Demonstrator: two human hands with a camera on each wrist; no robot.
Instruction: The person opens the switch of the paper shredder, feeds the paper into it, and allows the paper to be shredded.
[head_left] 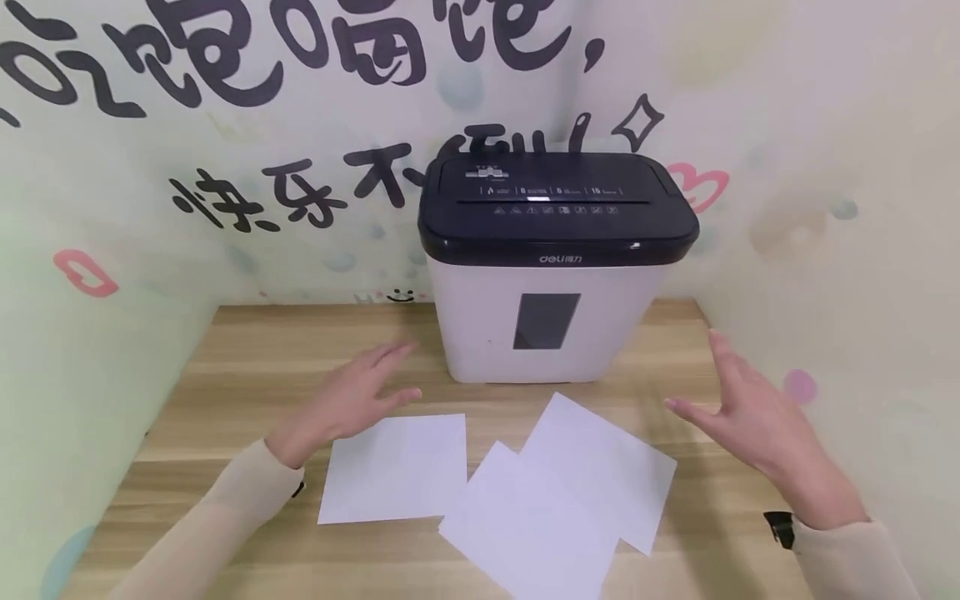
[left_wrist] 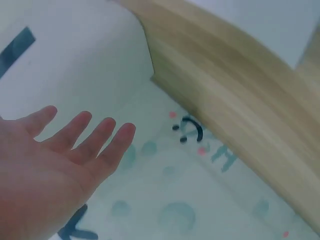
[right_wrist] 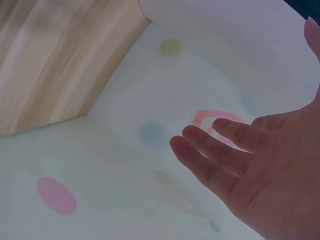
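A white paper shredder [head_left: 480, 325] with a black top [head_left: 558, 229] and a small dark window stands at the back of the wooden table. My left hand [head_left: 352, 400] hovers to its front left, near a white sheet of paper [head_left: 397, 471], fingers extended and holding nothing. On the other side, my right hand [head_left: 757, 408] is raised with thumb and fingers spread, also holding nothing. Two more sheets overlap in front of the shredder, a nearer sheet [head_left: 532, 525] and a farther sheet [head_left: 600, 458]. Both wrist views show the palms bare.
The table [head_left: 300, 350] meets walls at the back, left and right. Black lettering [head_left: 300, 196] and coloured spots cover the back wall behind the shredder. The right wall [head_left: 862, 292] rises close beside my right hand.
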